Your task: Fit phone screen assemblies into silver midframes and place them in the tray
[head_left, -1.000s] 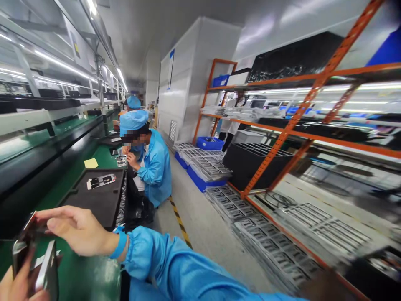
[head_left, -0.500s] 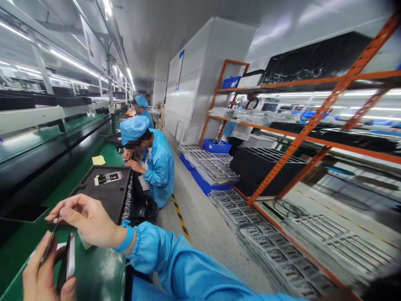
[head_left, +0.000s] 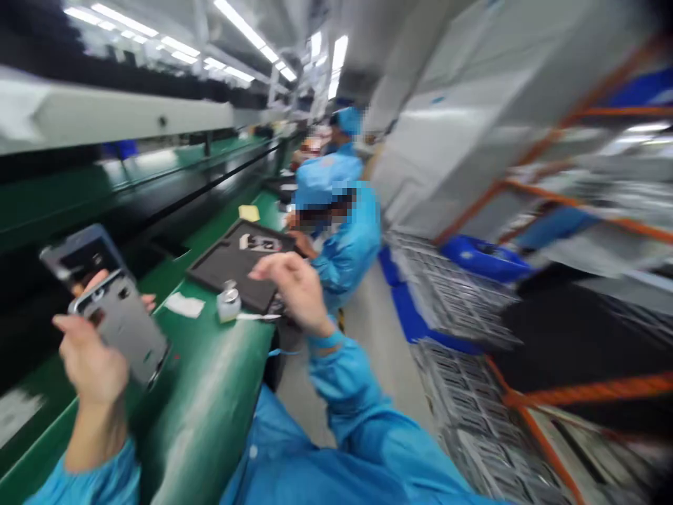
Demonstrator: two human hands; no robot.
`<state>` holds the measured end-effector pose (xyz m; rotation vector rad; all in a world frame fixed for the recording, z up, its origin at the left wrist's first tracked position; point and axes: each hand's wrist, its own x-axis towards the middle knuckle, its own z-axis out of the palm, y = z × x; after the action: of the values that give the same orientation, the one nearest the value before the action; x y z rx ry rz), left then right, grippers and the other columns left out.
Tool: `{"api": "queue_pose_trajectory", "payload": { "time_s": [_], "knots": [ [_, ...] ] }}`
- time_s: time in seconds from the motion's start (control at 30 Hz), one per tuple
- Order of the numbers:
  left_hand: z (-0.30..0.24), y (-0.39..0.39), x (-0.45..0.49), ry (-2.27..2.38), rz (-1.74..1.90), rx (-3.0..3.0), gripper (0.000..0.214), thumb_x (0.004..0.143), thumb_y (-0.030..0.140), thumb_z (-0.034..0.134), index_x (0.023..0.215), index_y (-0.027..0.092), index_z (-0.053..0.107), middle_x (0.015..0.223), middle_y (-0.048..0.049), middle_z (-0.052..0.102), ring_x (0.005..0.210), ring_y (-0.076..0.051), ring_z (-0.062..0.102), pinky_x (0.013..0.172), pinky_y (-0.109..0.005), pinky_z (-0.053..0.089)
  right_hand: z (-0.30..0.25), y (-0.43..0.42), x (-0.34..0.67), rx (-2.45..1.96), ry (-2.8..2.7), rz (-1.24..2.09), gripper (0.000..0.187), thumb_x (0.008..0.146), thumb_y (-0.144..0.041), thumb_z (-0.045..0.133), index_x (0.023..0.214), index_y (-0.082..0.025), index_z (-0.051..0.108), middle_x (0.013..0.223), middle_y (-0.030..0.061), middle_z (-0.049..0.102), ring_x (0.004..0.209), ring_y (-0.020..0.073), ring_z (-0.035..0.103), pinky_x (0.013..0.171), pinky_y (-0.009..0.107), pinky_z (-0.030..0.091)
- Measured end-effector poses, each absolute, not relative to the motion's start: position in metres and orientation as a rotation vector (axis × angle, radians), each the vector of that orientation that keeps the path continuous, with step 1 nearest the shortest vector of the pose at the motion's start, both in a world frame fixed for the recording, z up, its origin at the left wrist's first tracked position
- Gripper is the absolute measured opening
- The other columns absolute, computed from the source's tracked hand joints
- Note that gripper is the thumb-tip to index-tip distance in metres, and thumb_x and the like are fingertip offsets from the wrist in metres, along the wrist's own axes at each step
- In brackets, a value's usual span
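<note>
My left hand is closed around a grey phone frame with cut-outs near its top. Behind that frame a second flat phone panel, dark with a lighter border, is in the same hand. My right hand is raised near the dark tray, its fingers loosely bent and somewhat blurred, with nothing visible in them. Below and left of it, a small clear bottle with a metal top stands on the green bench. A white wipe lies left of the bottle.
A black tray holds a phone part; a yellow note lies beyond it. A co-worker in blue sits at the bench, another person further back. To the right are stacked trays, a blue bin and an orange rack.
The view has swung left and down. My right hand has let go of the dark panel and moved away to the right. Both phone parts are now in my left hand.
</note>
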<state>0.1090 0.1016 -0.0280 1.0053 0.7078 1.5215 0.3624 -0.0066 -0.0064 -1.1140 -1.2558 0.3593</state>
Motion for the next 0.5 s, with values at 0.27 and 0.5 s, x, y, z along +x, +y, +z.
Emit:
{"api": "queue_pose_trajectory", "payload": {
  "time_s": [0.27, 0.5],
  "knots": [
    [-0.002, 0.113, 0.087, 0.726, 1.466, 0.894, 0.080, 0.115, 0.062, 0.012, 0.102, 0.009, 0.072, 0.076, -0.0069, 0.081, 0.069, -0.019, 0.077, 0.065, -0.028, 0.061, -0.119, 0.018, 0.314, -1.508, -1.568, 1.231, 0.045, 0.103, -0.067, 0.057, 0.093, -0.023, 0.054, 0.072, 0.0000, 0.069, 0.060, 0.0160, 0.070, 0.052, 0.024, 0.051],
    [0.002, 0.107, 0.062, 0.578, 1.337, 0.941, 0.080, 0.114, 0.062, 0.012, 0.115, 0.008, 0.071, 0.082, -0.0124, 0.081, 0.075, -0.023, 0.079, 0.074, -0.037, 0.065, -0.154, 0.080, 0.243, -1.739, -1.864, 1.159, 0.027, 0.111, -0.036, 0.056, 0.091, -0.019, 0.059, 0.070, -0.0013, 0.068, 0.054, 0.0109, 0.064, 0.061, 0.022, 0.049]
  ]
}}
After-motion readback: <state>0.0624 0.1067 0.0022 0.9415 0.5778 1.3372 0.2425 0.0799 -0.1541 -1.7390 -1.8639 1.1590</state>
